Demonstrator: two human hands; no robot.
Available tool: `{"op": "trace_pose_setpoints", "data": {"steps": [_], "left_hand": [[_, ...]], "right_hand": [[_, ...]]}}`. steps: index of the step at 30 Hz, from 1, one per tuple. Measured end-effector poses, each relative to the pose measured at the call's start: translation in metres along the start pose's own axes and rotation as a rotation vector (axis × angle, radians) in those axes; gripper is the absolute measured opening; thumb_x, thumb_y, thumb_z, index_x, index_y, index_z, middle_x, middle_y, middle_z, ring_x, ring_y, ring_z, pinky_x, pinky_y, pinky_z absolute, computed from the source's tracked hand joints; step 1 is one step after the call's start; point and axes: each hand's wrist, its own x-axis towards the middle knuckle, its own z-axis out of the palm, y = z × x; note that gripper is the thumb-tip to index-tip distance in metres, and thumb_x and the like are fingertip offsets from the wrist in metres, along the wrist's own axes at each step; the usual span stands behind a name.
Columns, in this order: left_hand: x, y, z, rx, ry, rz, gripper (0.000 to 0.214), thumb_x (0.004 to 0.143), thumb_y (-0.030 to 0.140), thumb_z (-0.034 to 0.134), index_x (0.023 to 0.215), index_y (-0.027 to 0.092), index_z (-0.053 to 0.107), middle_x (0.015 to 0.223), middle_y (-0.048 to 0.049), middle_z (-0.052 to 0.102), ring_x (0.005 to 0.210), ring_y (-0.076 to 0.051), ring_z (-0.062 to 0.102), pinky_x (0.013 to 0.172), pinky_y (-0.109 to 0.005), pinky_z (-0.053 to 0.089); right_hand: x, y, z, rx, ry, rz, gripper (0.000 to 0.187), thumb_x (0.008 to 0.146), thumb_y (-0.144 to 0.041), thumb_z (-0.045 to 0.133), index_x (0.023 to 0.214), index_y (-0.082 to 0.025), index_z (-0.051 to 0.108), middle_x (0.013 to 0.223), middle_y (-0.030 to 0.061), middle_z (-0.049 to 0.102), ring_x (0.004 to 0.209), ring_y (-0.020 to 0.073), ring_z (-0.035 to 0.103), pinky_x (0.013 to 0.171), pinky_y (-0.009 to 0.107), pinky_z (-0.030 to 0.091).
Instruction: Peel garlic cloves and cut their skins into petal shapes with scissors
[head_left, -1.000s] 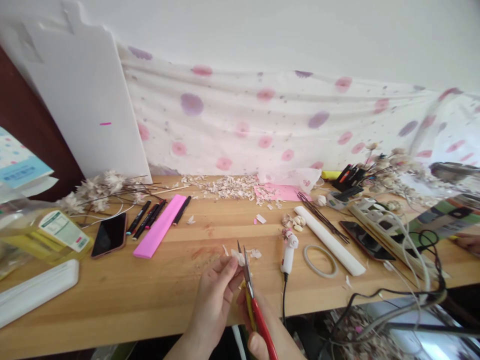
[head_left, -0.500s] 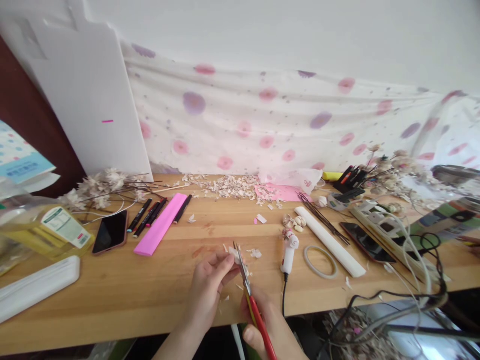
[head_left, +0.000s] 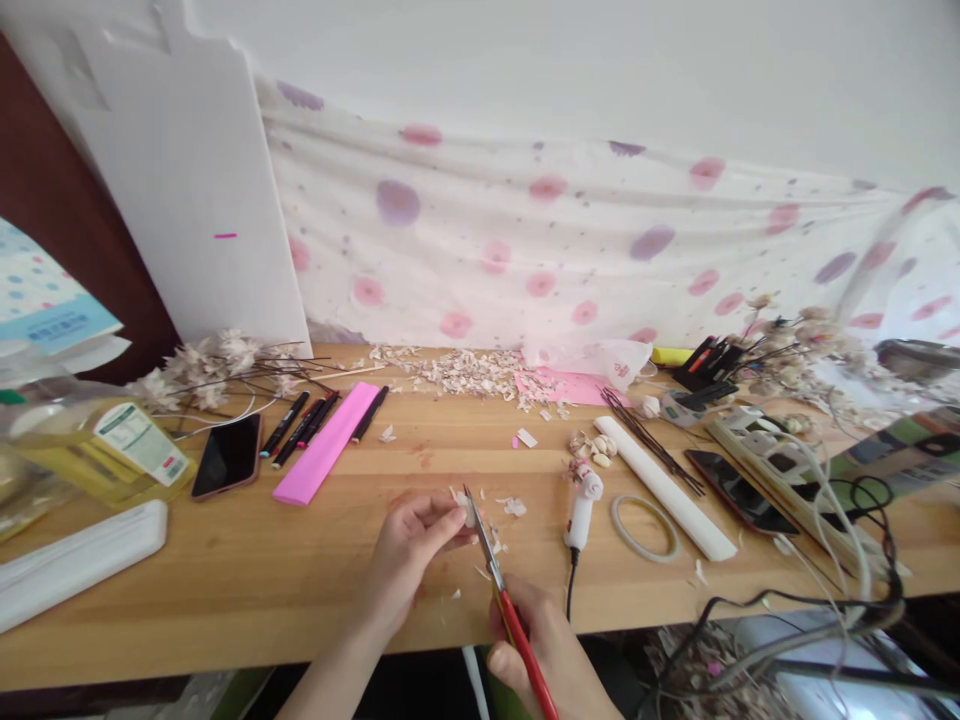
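Left hand pinching a pale scrap, right hand gripping red-handled scissors, blades now closed, lower than before.

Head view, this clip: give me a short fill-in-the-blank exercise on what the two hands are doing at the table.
1. The right hand holds scissors with ____ handles.
2. The left hand pinches a small ____ scrap at the blades.
3. The folded pink paper lies to the ____ of the left hand.
4. The phone beside the markers lies with its screen ____.

Missing words: red; white; left; up
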Motion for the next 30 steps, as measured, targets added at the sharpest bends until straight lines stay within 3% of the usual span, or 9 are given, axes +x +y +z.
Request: {"op": "trace_pose_setpoints", "data": {"steps": [6, 11, 17, 20, 24, 27, 30], "left_hand": [[0.001, 0.006, -0.005, 0.039, -0.028, 0.01, 0.036, 0.062, 0.043, 0.089, 0.075, 0.015, 0.07, 0.076, -0.0057, 0.079, 0.073, -0.019, 0.074, 0.074, -0.029, 0.058], [0.0, 0.008, -0.008, 0.117, -0.097, 0.051, 0.031, 0.068, 0.043, 0.085, 0.073, 0.016, 0.069, 0.079, -0.0055, 0.078, 0.079, -0.02, 0.073, 0.08, -0.031, 0.057], [-0.002, 0.01, -0.012, 0.282, -0.212, 0.096, 0.018, 0.077, 0.035, 0.077, 0.077, 0.017, 0.071, 0.082, -0.0043, 0.076, 0.084, -0.02, 0.07, 0.082, -0.029, 0.054], [-0.002, 0.012, -0.012, 0.312, -0.217, 0.105, 0.017, 0.078, 0.034, 0.075, 0.079, 0.017, 0.072, 0.082, -0.0049, 0.075, 0.084, -0.021, 0.07, 0.082, -0.03, 0.053], [-0.004, 0.013, -0.008, 0.321, -0.196, 0.111, 0.014, 0.078, 0.032, 0.075, 0.077, 0.017, 0.073, 0.083, -0.006, 0.075, 0.084, -0.021, 0.07, 0.081, -0.029, 0.053], [-0.005, 0.014, -0.006, 0.287, -0.179, 0.113, 0.014, 0.076, 0.031, 0.076, 0.071, 0.019, 0.071, 0.081, -0.0052, 0.075, 0.083, -0.021, 0.07, 0.08, -0.029, 0.052], [-0.004, 0.013, -0.007, 0.309, -0.188, 0.107, 0.016, 0.074, 0.032, 0.077, 0.07, 0.019, 0.07, 0.081, -0.0054, 0.074, 0.083, -0.022, 0.069, 0.079, -0.029, 0.052]], "right_hand": [[-0.001, -0.008, -0.001, 0.035, -0.031, -0.014, 0.076, 0.066, -0.097, 0.042, 0.067, -0.021, 0.041, 0.065, -0.0047, 0.036, 0.061, 0.0126, 0.028, 0.055, 0.027, 0.027], [-0.012, -0.005, -0.005, -0.094, 0.001, -0.058, 0.075, 0.077, -0.091, 0.035, 0.089, -0.02, 0.055, 0.081, 0.0043, 0.056, 0.074, 0.0229, 0.051, 0.071, 0.033, 0.045], [-0.011, 0.018, -0.005, -0.134, -0.049, -0.095, 0.088, 0.069, -0.097, 0.031, 0.098, -0.019, 0.059, 0.083, 0.0063, 0.062, 0.072, 0.0246, 0.058, 0.067, 0.037, 0.05], [-0.01, 0.023, -0.004, -0.147, -0.053, -0.096, 0.073, 0.081, -0.085, 0.044, 0.105, -0.017, 0.061, 0.089, 0.0054, 0.064, 0.076, 0.0222, 0.062, 0.07, 0.038, 0.052], [-0.017, 0.019, -0.008, -0.149, -0.064, -0.083, 0.049, 0.096, -0.058, 0.052, 0.123, -0.017, 0.059, 0.113, 0.008, 0.065, 0.092, 0.0234, 0.066, 0.081, 0.043, 0.055], [-0.022, 0.015, -0.011, -0.146, -0.057, -0.072, 0.061, 0.092, -0.066, 0.051, 0.13, -0.019, 0.055, 0.125, 0.0116, 0.062, 0.105, 0.0292, 0.063, 0.091, 0.048, 0.052], [-0.023, 0.014, -0.011, -0.144, -0.054, -0.049, 0.079, 0.081, -0.082, 0.046, 0.129, -0.021, 0.057, 0.117, 0.0145, 0.065, 0.102, 0.0344, 0.063, 0.089, 0.044, 0.052]]}}
